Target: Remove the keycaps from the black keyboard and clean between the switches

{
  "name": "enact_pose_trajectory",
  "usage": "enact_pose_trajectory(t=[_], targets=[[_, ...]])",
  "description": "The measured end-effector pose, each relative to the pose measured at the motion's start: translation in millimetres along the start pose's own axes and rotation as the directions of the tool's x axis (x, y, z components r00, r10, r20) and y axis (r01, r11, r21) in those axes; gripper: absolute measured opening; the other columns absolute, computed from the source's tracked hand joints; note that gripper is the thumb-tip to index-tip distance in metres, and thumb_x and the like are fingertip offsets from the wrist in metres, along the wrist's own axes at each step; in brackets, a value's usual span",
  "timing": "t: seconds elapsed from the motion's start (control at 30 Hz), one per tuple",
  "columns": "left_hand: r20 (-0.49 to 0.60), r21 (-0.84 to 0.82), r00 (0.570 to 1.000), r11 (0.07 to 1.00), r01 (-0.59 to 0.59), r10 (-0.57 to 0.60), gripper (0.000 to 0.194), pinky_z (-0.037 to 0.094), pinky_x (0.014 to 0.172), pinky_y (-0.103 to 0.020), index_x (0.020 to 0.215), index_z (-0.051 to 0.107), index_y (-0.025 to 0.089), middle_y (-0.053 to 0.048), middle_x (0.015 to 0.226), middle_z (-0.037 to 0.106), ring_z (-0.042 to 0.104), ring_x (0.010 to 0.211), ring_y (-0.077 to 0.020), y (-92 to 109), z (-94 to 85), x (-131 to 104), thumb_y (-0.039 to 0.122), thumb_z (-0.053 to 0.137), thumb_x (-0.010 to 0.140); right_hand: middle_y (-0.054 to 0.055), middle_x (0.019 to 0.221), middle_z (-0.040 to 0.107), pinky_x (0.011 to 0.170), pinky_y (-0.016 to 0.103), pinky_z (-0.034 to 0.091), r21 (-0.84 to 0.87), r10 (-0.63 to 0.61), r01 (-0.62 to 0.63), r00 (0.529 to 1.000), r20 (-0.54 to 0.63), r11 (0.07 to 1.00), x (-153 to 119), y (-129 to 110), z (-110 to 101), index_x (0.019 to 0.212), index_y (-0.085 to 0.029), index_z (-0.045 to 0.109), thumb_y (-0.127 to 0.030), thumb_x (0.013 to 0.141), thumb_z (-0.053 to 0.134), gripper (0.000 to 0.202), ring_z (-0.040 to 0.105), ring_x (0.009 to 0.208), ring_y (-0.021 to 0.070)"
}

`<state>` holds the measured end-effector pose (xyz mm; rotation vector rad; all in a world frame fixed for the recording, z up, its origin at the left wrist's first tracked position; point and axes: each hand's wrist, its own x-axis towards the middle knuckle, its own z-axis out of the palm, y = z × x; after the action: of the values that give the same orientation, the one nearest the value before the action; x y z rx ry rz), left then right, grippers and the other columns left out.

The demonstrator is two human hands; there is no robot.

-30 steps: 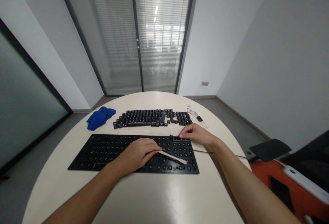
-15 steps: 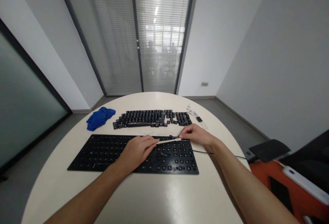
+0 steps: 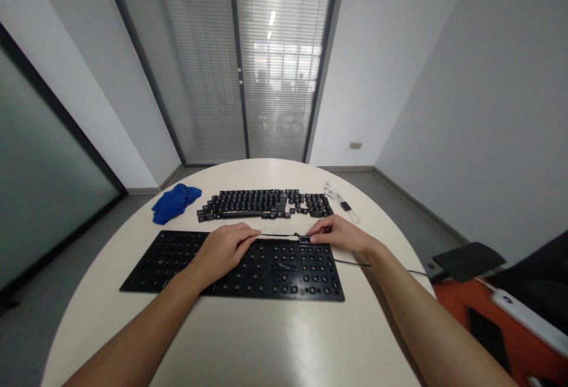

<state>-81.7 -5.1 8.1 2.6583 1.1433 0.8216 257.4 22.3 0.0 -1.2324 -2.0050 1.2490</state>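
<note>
A black keyboard base [image 3: 284, 283] with its keycaps off lies on the round table. My left hand [image 3: 224, 251] is over its middle, fingers pinched on the end of a thin pale stick [image 3: 277, 236], which runs along the base's far edge. The stick's other tip lies near a small dark loop by the base's top right part. My right hand [image 3: 339, 234] rests at the far right corner of the base, thumb and fingers pressed together at its edge; whatever lies between them is too small to make out.
Loose black keycaps [image 3: 248, 202] stand in rows beyond the base. A blue cloth [image 3: 175, 202] lies at the left, white cords [image 3: 335, 193] at the back right. A black cable [image 3: 377, 265] crosses the table's right side. An orange chair seat [image 3: 461, 310] is at the right.
My left hand has moved left and slightly away from me, taking the stick from over the keys to the base's far edge. My right hand has hardly moved.
</note>
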Motion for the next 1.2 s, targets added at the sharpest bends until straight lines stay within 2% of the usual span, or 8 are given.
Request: enact_pose_trajectory(t=[0.2,0.33,0.57,0.73,0.93,1.2], targets=[[-0.01,-0.026,0.999,0.999,0.03,-0.03,0.026,0.055,0.088,-0.034,0.108,0.071,0.023,-0.003,0.107,0.074,0.069,0.097,-0.0199,-4.2,2.5,-1.5,0.028,0.048,0.1,0.008,0.095,0.078,0.082,0.034,0.051,0.009,0.013,-0.013,0.999,0.031,1.0,0.0,0.0,-3.1,0.096,-0.017,0.08,-0.05,0.073,0.078,0.04,0.069,0.087,0.0222],[0.027,-0.05,0.999,0.998,0.024,-0.022,0.026,0.054,0.089,-0.034,0.109,0.071,0.023,-0.004,0.108,0.073,0.068,0.098,-0.0196,-3.3,3.7,-1.7,0.029,0.047,0.1,0.008,0.095,0.078,0.081,0.034,0.051,-0.013,0.019,-0.019,0.999,0.051,1.0,-2.0,-0.4,-7.9,0.094,-0.017,0.08,-0.049,0.074,0.078,0.038,0.069,0.086,0.0223],[0.036,-0.034,0.999,0.999,0.018,-0.017,0.023,0.053,0.09,-0.034,0.109,0.071,0.024,-0.003,0.106,0.073,0.067,0.098,-0.0196,1.4,6.4,-1.4,0.027,0.05,0.099,0.008,0.088,0.078,0.074,0.033,0.051,-0.044,0.031,-0.03,0.999,0.014,0.999,-4.2,-2.2,-7.3,0.088,-0.017,0.081,-0.05,0.074,0.077,0.036,0.068,0.079,0.0215],[0.052,-0.022,0.998,0.999,0.039,-0.038,0.024,0.053,0.086,-0.031,0.111,0.072,0.026,-0.002,0.105,0.073,0.068,0.095,-0.0183,2.5,6.2,-1.0,0.027,0.051,0.099,0.007,0.076,0.075,0.067,0.031,0.049,-0.109,-0.031,0.026,0.998,-0.052,0.994,-3.3,-8.4,0.4,0.082,-0.016,0.079,-0.05,0.079,0.073,0.035,0.065,0.07,0.019],[0.039,0.003,0.999,1.0,0.015,-0.015,0.025,0.054,0.084,-0.031,0.114,0.072,0.026,-0.002,0.107,0.071,0.067,0.094,-0.0184,2.7,9.7,-0.3,0.025,0.052,0.099,0.007,0.085,0.076,0.07,0.031,0.049,-0.125,-0.098,0.093,0.994,-0.041,0.988,-1.5,-14.5,8.5,0.089,-0.017,0.079,-0.047,0.082,0.071,0.032,0.067,0.077,0.02],[0.028,0.016,1.0,1.0,0.002,-0.003,0.026,0.053,0.082,-0.031,0.118,0.07,0.027,-0.002,0.107,0.072,0.068,0.094,-0.0184,1.8,13.0,-0.3,0.024,0.053,0.098,0.007,0.088,0.076,0.076,0.034,0.05,-0.178,-0.195,0.184,0.98,-0.046,0.967,-0.3,-17.8,12.0,0.088,-0.019,0.078,-0.045,0.085,0.069,0.028,0.067,0.082,0.0207]])
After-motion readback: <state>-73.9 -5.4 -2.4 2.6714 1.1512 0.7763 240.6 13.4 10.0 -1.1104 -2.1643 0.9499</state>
